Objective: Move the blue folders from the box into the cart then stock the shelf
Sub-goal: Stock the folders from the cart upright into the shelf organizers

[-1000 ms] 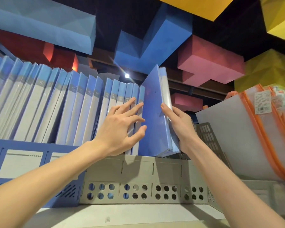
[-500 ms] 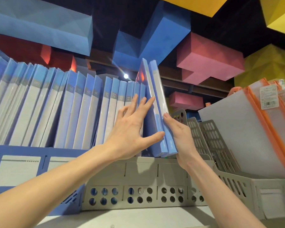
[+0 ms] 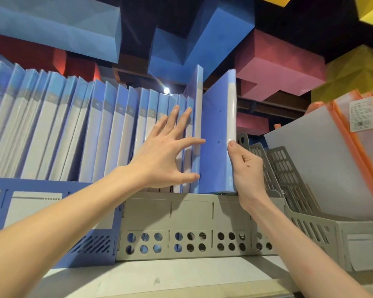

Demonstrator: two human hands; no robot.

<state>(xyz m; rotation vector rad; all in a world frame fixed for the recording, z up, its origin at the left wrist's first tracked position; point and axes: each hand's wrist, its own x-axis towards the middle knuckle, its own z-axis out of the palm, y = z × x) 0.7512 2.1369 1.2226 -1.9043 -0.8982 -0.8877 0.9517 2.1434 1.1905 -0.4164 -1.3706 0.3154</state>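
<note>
A long row of blue folders stands upright in a blue rack and a grey perforated rack on the shelf. My left hand is spread wide. Its fingertips touch the row's spines, while its index finger and thumb press a thin blue folder at the row's right end. Just right of that, a wider blue folder stands in the grey rack, leaning slightly away from the row. My right hand holds it at the spine, thumb tip on the edge and the other fingers curled beside it.
Empty grey rack dividers stand right of the folders. Further right, translucent orange-trimmed file bags lean in another grey tray. The pale shelf board runs below. Coloured block shapes hang overhead.
The two folders held together have split: the thin one now stands against the row and the wider one has swung apart to the right. My left hand spread wider; my right hand dropped lower on the spine.
</note>
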